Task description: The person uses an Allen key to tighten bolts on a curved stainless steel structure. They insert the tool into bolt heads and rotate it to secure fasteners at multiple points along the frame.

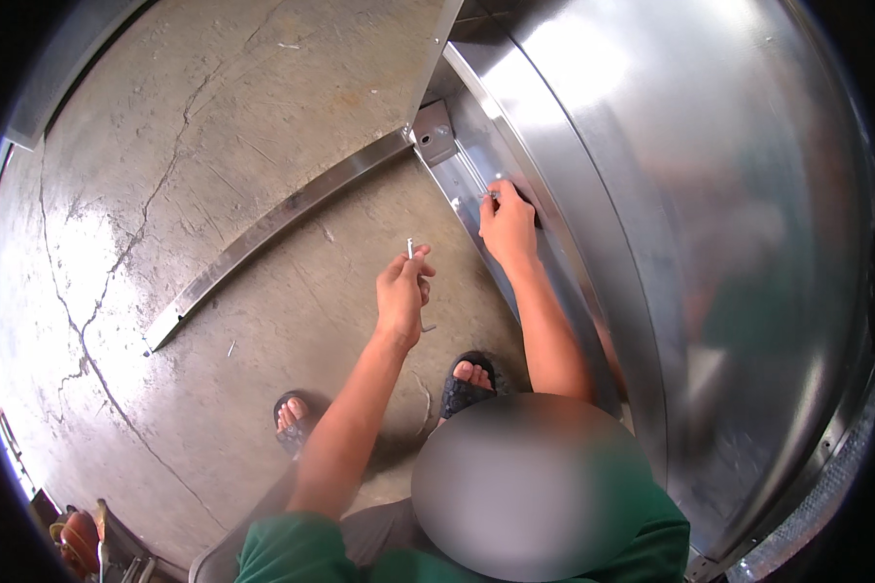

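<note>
Above the concrete floor, my left hand [399, 299] is closed around a hex key [410, 249]; its straight tip sticks up past the fingers and its bent end shows below them. Farther to the right, my right hand [508, 228] reaches into a shiny metal channel [473, 167] along the base of a large steel panel [715, 185]. Its thumb and fingers pinch a small metallic piece, too small and too covered to name. Just beyond that hand, a bracket [436, 133] with a hole sits at the corner of the frame.
A long metal bar [287, 212] runs from that corner across the cracked floor [136, 233] toward the left. My sandalled feet [469, 379] are between the arms. Several tools [117, 554] lie at the lower left. Another metal panel edge [78, 58] stands at the upper left.
</note>
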A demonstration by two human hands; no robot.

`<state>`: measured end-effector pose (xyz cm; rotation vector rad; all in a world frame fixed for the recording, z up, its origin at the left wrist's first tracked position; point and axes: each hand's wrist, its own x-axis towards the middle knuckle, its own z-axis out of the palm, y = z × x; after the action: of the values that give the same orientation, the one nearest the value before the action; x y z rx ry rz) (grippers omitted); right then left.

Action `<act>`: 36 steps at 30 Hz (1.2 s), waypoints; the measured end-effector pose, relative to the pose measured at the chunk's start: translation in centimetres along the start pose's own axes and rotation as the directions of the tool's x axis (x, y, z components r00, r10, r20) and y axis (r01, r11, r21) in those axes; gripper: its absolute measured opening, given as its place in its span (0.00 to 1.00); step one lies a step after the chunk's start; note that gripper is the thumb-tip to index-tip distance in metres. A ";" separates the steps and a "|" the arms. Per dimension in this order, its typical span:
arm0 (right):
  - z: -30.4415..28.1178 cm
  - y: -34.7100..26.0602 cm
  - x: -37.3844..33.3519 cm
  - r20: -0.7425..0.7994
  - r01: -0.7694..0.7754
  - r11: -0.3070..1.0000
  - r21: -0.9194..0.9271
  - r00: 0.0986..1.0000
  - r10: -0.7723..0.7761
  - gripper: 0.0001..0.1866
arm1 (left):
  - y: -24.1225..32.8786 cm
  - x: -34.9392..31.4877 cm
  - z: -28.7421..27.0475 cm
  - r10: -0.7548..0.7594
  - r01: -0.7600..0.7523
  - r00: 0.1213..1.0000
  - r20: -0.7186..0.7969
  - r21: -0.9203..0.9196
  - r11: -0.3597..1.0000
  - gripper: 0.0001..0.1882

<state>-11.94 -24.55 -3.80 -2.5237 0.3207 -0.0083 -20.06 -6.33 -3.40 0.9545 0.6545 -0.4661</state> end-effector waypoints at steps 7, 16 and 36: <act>-1.4 1.5 -3.1 0.012 -0.108 0.953 0.285 0.994 0.109 0.17 | -1.2 0.6 0.4 -0.012 0.014 0.999 0.030 -0.054 0.998 0.16; -2.4 0.2 -10.7 0.533 -0.358 0.839 0.411 0.841 0.098 0.24 | -0.9 3.2 2.5 -0.029 0.080 0.981 0.194 -0.260 0.962 0.16; -1.8 -1.7 -1.7 -0.194 0.302 0.949 -0.096 0.929 -0.315 0.13 | 5.2 12.4 10.6 0.027 -0.048 0.993 0.113 0.188 0.981 0.18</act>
<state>-13.39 -23.85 -1.26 -2.6167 0.0000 -0.3931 -4.65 -13.80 -4.53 1.1123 0.4976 -0.5509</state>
